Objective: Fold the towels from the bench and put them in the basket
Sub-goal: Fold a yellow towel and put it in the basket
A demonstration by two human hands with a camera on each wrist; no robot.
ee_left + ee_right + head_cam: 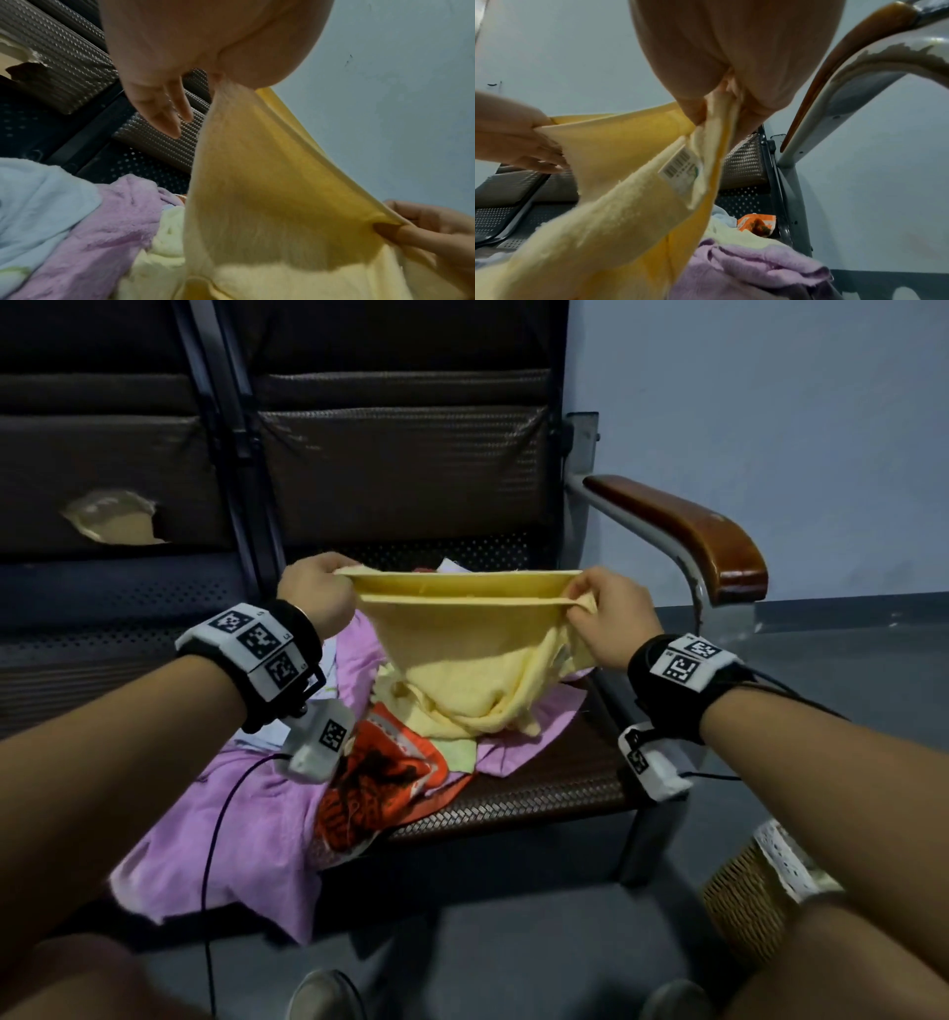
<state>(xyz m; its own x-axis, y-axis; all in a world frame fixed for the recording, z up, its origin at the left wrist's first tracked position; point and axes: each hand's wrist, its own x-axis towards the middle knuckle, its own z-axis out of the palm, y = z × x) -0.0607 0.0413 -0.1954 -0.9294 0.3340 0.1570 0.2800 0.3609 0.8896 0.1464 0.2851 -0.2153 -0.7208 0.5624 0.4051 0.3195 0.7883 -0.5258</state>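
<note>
A yellow towel (467,649) is stretched between both hands above the bench seat (539,793), doubled so two top edges run side by side. My left hand (321,593) pinches its left corners and my right hand (601,613) pinches the right ones. The towel's lower part sags onto the pile. In the left wrist view the yellow towel (270,203) hangs from my thumb and forefinger, two other fingers (164,113) loose. In the right wrist view the yellow towel (628,203) shows a barcode label (680,170). The wicker basket (744,901) stands on the floor, lower right.
A pink towel (246,824), an orange patterned towel (380,778) and pale ones lie heaped on the seat. A wooden armrest (688,526) on a metal frame bounds the bench's right end. The backrest (400,469) rises behind. My shoes (323,994) are on the grey floor.
</note>
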